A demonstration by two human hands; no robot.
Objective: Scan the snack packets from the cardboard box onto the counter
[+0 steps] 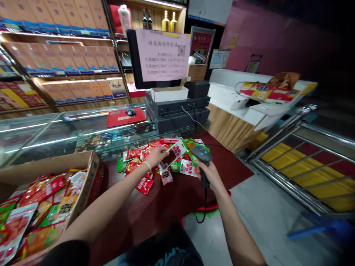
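Note:
My left hand (155, 157) is closed on a snack packet (173, 155) with a white top and a dark brown window, tilted above the pile. Around the handle of a barcode scanner (202, 155) my right hand (212, 175) is wrapped, with the scanner head just right of that packet. The scanner's black cord hangs down below the hand. Beneath both hands a pile of snack packets (144, 186), red, green and white, lies on the dark red tabletop (166, 203). A wristband is on my left wrist.
An open cardboard box (94, 173) full of snack packets stands at the left. Behind the pile are a glass counter, a red mouse pad (126, 117), a cash drawer (180, 118) and a monitor with a pink sign (165, 55). A metal railing (280, 177) stands at the right.

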